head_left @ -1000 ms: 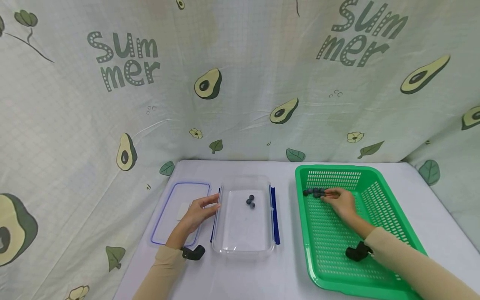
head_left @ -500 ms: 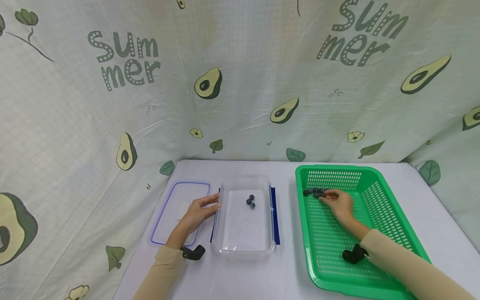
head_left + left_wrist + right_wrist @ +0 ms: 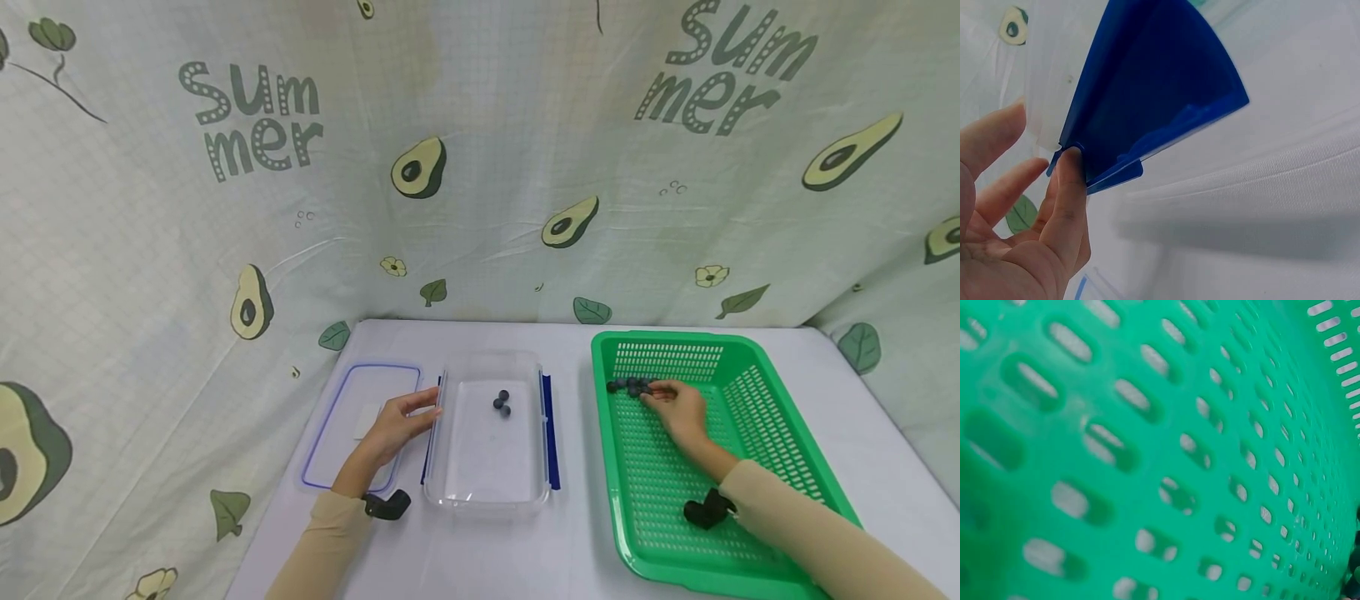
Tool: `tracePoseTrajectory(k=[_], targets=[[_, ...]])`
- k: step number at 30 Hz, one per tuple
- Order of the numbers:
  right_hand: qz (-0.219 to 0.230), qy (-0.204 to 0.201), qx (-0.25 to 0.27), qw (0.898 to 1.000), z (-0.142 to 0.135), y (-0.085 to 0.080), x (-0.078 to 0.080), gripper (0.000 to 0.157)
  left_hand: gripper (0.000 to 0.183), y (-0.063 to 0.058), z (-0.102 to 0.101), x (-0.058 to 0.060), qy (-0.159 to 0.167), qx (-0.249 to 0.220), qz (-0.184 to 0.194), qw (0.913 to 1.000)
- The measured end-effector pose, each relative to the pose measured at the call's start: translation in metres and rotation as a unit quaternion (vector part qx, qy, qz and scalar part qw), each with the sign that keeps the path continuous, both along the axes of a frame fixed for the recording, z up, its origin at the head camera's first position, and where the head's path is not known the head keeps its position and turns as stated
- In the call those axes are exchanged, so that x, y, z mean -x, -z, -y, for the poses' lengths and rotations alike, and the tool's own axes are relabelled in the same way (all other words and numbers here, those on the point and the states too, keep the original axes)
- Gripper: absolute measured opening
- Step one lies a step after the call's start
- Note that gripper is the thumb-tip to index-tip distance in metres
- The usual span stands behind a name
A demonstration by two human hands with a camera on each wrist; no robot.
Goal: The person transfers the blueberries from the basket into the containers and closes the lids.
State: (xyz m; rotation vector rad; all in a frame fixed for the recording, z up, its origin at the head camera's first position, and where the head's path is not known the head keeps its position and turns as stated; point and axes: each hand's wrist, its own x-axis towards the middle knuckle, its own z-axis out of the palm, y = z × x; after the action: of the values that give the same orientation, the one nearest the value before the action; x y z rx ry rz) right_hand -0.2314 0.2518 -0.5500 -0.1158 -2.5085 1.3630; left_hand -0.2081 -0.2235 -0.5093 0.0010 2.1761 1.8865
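My left hand rests at the left side of a clear plastic box. In the left wrist view its fingers touch the box's raised dark-blue side flap. Inside the box lie three blueberries. My right hand reaches into a green plastic basket, its thumb and fingertips pinching at a blueberry at the end of a small row of blueberries by the far left corner. The right wrist view shows mostly the basket's slotted wall; the fingers are hidden there.
A clear lid with a blue seal lies left of the box, partly under the left hand. Another dark-blue flap hangs out on the box's right side. A white cloth covers the table. Behind hangs a curtain with avocado prints.
The right hand and forearm have shifted slightly left in the basket, fingertips staying at the blueberries. The left hand and the box have not moved.
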Motion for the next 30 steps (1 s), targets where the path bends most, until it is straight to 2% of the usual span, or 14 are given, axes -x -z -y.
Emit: tracePoseTrajectory(k=[14,24,30], targets=[[0.016,0.003,-0.004,1.000,-0.005,-0.018,0.002,0.024,0.054,-0.002,0.000,0.001,-0.004,0.004,0.003,1.0000],[0.012,-0.032,-0.002,0.999,-0.006,-0.029,0.002,0.026,0.054,-0.003,-0.001,-0.001,-0.005,-0.003,0.009,0.9999],[0.016,-0.058,0.031,0.998,-0.005,-0.039,0.004,0.026,0.053,-0.002,0.000,-0.001,-0.001,0.008,0.005,1.0000]])
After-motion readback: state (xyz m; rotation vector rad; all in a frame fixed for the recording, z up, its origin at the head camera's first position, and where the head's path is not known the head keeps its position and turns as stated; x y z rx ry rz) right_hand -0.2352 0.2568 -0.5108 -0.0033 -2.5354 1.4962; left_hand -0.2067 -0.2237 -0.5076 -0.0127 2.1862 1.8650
